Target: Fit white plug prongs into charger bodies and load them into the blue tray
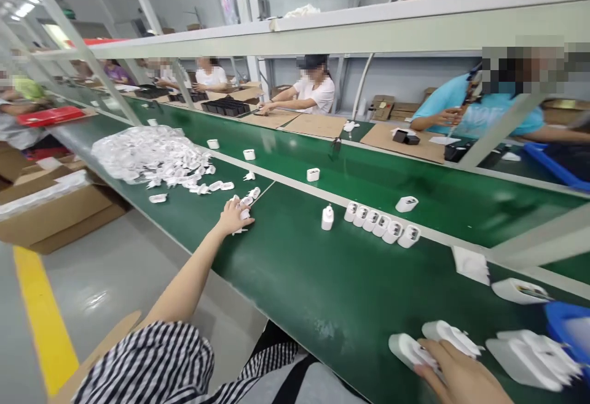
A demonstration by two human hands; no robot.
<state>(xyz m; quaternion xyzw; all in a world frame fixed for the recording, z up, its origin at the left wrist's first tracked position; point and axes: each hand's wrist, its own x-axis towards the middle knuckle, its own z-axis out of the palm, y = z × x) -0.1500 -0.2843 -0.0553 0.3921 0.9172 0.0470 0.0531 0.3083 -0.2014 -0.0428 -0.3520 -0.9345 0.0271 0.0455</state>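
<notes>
My left hand reaches far out over the green bench, its fingers and thumb curled round a small white plug piece. More white plug pieces lie just past its fingertips. At the lower right, my right hand has thumb and fingers on a white charger housing. Another white housing lies right behind that one, partly covered by the fingers. A lone white charger stands mid-bench, left of a slanted row of several open-topped white housings.
A heap of white plug pieces on clear plastic covers the bench's left. Beyond a pale rail, single housings sit on a green belt. A blue bin and grouped chargers are at right. Co-workers sit opposite, under a shelf.
</notes>
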